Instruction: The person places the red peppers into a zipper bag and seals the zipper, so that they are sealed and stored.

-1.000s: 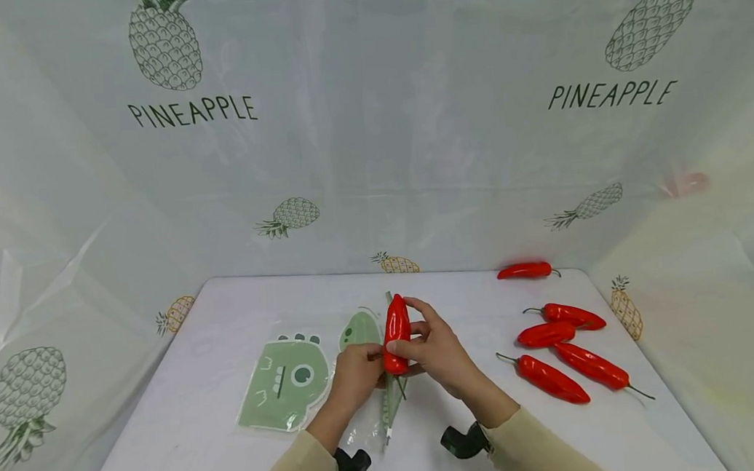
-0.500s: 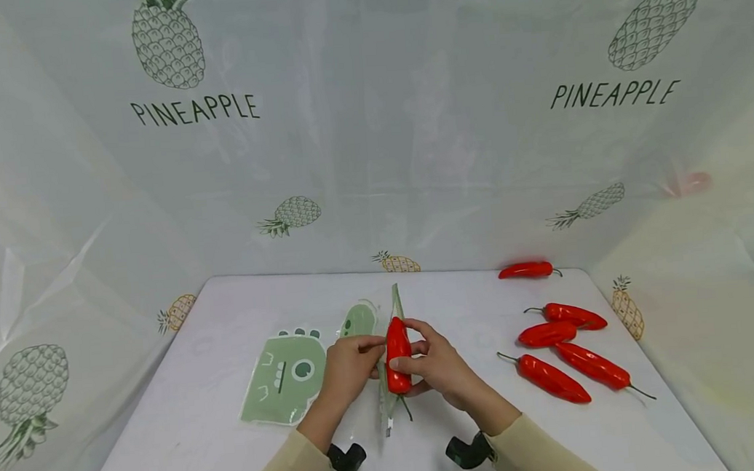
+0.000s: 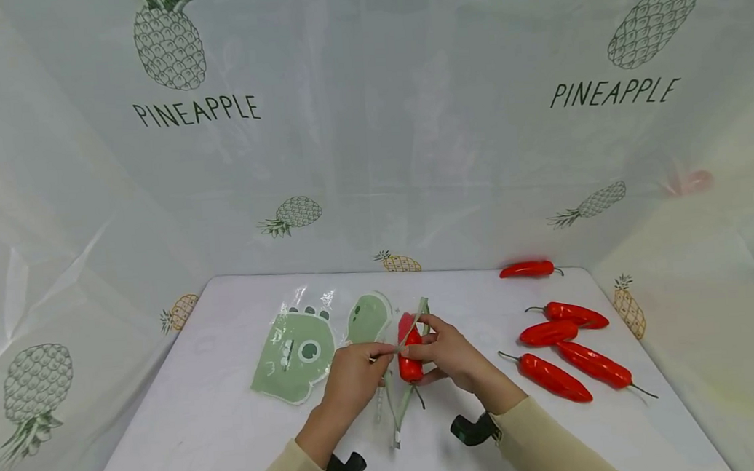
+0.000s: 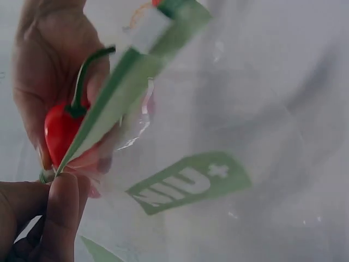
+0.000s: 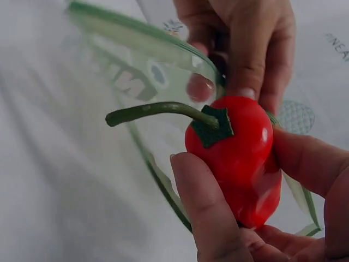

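A clear zip bag (image 3: 306,353) with green dinosaur prints spreads across the middle of the table in the head view. My left hand (image 3: 350,379) pinches its green-edged rim between thumb and fingers, and the mouth stands apart. My right hand (image 3: 454,354) grips a red chili pepper (image 3: 412,369) at that mouth. The pepper's far end looks pale behind the plastic, while its thick end and curved green stem (image 5: 158,111) stick out towards me. In the left wrist view a green label (image 4: 191,183) shows on the bag.
Several red chili peppers (image 3: 551,376) lie on the right side of the white table (image 3: 168,440). A single chili pepper (image 3: 527,269) lies by the back edge. Dark wrist-worn devices (image 3: 472,429) hang below the sleeves. A pineapple-print sheet (image 3: 371,155) hangs behind.
The pepper has shifted slightly right, and its far end now shows behind the plastic. My left hand has drawn the rim across it, and the mouth has spread wider.
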The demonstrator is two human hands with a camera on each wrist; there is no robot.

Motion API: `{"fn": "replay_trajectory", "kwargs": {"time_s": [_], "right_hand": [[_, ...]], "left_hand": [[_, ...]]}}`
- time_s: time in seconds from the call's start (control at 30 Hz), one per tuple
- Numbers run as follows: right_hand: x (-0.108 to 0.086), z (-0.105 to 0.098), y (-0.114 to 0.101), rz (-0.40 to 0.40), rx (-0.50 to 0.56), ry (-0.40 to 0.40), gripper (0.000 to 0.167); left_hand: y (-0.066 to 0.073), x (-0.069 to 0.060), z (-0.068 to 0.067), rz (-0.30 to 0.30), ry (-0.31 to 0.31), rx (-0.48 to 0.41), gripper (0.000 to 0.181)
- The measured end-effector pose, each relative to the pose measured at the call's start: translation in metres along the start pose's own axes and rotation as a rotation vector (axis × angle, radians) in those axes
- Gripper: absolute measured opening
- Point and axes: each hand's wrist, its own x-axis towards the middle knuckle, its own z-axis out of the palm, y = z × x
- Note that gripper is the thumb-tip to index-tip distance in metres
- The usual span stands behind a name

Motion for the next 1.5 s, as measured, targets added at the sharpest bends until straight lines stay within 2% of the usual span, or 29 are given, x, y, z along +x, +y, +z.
{"fn": "replay_trajectory", "kwargs": {"time_s": [0.2,0.3,0.43,0.53,0.63,0.8,1.07,1.5], "right_hand": [[0.006,-0.002,0.002,0.015,0.094,0.097,0.08],[0.007,0.004,0.005,-0.018,0.09,0.155,0.077],[0.005,0.018,0.01,-0.104,-0.042,0.205,0.084],[0.002,0.026,0.01,-0.161,-0.159,0.21,0.088],[-0.001,0.03,0.006,-0.192,-0.231,0.206,0.089],[-0.002,0.03,0.001,-0.201,-0.277,0.23,0.088],[-0.005,0.027,-0.003,-0.203,-0.358,0.258,0.09],[-0.006,0.027,-0.004,-0.139,-0.334,0.22,0.092]], "left_hand": [[0.002,-0.01,0.005,-0.053,-0.027,-0.147,0.017],[0.003,-0.012,0.005,-0.079,-0.034,-0.259,0.018],[0.006,-0.01,0.003,-0.105,-0.03,-0.406,0.02],[0.01,-0.008,0.001,-0.12,-0.01,-0.5,0.023],[0.015,-0.005,0.0,-0.131,-0.006,-0.573,0.025],[0.018,-0.003,-0.001,-0.135,-0.015,-0.61,0.026],[0.014,0.002,-0.012,-0.162,0.098,-0.626,0.028],[0.015,0.004,-0.016,-0.212,0.089,-0.694,0.03]]}}
